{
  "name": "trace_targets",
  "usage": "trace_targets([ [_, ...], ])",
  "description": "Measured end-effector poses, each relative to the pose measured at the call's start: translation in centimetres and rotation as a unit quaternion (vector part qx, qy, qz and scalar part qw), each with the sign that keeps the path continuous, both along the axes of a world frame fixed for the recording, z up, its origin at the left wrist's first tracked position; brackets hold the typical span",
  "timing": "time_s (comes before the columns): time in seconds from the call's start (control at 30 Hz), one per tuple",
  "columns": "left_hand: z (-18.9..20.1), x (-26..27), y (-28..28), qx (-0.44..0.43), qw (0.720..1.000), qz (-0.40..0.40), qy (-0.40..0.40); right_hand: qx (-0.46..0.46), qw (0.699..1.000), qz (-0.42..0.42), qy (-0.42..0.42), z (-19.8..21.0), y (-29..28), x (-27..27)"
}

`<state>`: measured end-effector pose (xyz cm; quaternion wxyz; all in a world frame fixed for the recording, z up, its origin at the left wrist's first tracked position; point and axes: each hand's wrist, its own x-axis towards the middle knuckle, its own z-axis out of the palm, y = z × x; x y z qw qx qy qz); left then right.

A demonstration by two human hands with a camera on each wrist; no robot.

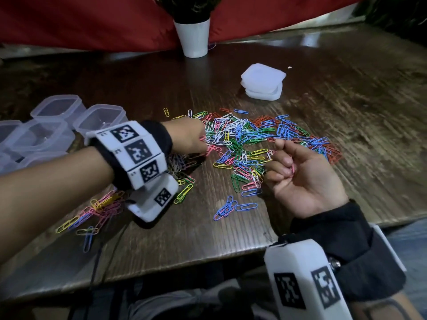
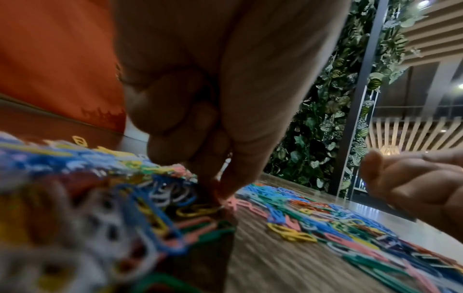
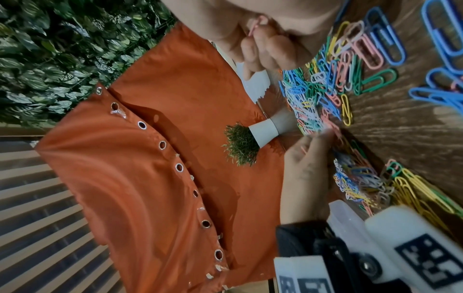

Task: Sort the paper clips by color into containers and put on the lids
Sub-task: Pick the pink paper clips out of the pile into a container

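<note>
Nearest the table's front edge: loose strays of paper clips [image 1: 225, 210], bent wire coated in blue, pink and yellow, lying flat; most of their long axes are seen running diagonally, near-left to far-right.

Right hand [image 1: 302, 179]: palm turned up, fingers curled inward; a pink clip [image 1: 293, 169] is held in the curl, its long axis roughly upright, one end protruding. A black cuff and white marker-tagged housing are worn at the wrist.

Left hand [image 1: 188, 135]: reached across into the pile, fingers bunched downward; thumb and fingertips [image 2: 220, 190] are pinched together on a pink clip at the table surface.

Main pile [image 1: 261, 132]: a dense mixed heap of blue, green, white, red, yellow and pink, clips pointing every way. Table [image 1: 346, 125] of dark wood with streaked grain.

Left, farther: translucent square plastic containers [image 1: 59, 107] with rounded corners, grouped touching, lids off.

Right, beyond the pile: a stack of white square lids [image 1: 263, 82], well apart from the containers.

Farthest: a white tapered plant pot [image 1: 194, 39] before red cloth [image 1: 92, 21].
</note>
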<state>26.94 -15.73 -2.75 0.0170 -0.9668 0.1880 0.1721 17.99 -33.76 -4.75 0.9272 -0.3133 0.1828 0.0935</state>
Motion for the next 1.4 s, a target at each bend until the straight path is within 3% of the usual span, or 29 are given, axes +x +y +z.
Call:
trace_targets([
  [0.23,0.9,-0.2,0.1,-0.098,0.994,0.028,-0.027,-0.018,1.0,0.007,0.024,0.0,0.5,0.2],
  [0.4,-0.1,0.0,-0.3,-0.098,0.992,0.025,-0.077,-0.014,1.0,0.006,0.019,0.2,0.6,0.2],
  [0.53,0.8,0.2,-0.2,-0.102,0.992,-0.005,-0.069,-0.015,1.0,0.002,0.012,0.4,0.4,0.1],
  [0.8,1.2,0.4,-0.5,-0.001,0.993,-0.103,-0.062,-0.018,1.0,0.004,0.012,0.1,0.7,0.1],
  [1.07,1.7,1.3,0.3,-0.099,0.988,-0.122,-0.015,-0.024,1.0,0.014,0.009,-0.1,0.4,0.1],
  [1.3,1.2,1.3,-0.3,-0.033,0.99,-0.137,-0.021,-0.025,1.0,0.011,0.013,-0.1,1.0,0.2],
  [1.4,0.9,1.5,-0.2,-0.044,0.99,-0.137,-0.008,-0.025,1.0,0.012,0.013,-0.1,1.1,0.1],
])
